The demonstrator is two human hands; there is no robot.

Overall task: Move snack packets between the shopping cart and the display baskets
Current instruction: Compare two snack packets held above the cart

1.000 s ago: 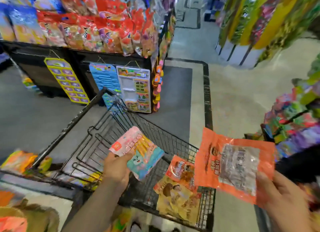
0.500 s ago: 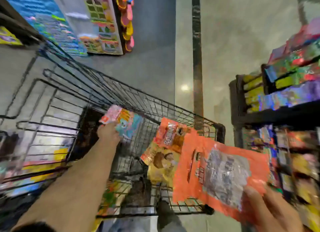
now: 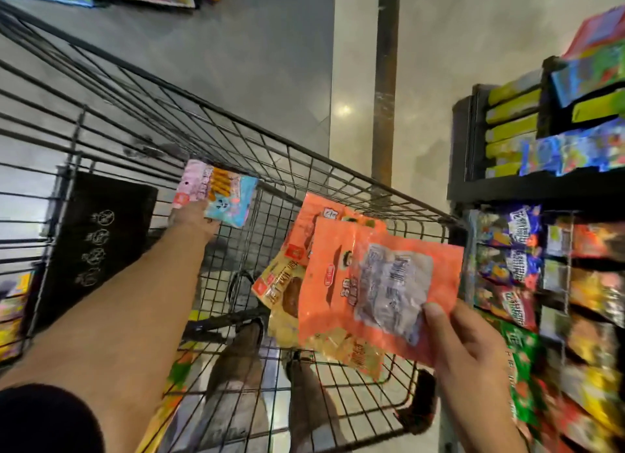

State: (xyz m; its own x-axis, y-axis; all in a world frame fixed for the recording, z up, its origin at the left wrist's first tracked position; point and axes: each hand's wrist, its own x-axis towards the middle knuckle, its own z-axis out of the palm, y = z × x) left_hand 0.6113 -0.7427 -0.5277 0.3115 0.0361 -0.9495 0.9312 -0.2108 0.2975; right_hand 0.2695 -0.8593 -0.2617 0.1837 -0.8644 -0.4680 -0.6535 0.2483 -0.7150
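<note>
Left hand reaches into the wire shopping cart, fingers closed on the lower edge of a pink-and-blue snack packet held above the cart floor. Right hand pinches an orange packet by its corner over the cart's right side, beside the display baskets. Yellow and orange packets lie in the cart under it.

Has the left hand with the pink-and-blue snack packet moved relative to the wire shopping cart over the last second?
Yes. The left hand has carried the pink-and-blue snack packet from above the black wire shopping cart's rim down into the basket, towards its far wall.
</note>
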